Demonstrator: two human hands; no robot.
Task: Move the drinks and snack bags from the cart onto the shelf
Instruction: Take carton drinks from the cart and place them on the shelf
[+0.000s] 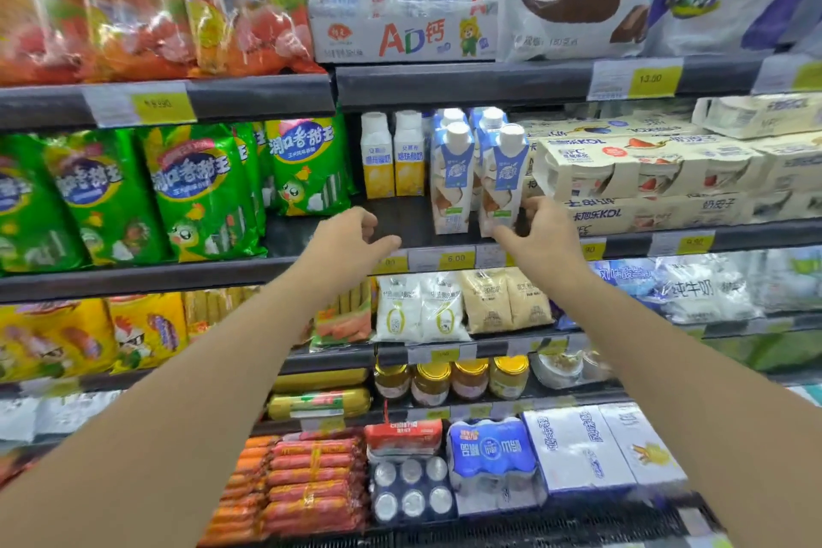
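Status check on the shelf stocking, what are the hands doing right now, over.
Left hand open, empty, at shelf edge. Right hand gripping front-right blue-and-white drink carton near its base. Carton upright on shelf. Nothing in the way.

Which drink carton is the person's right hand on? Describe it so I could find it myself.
Find the middle shelf with the yellow price tags, right of the green snack bags. Four tall blue-and-white cartons stand there; the right hand touches the front right carton near its base. The yellow cartons left of it are shorter, and cream multipacks lie right of it.
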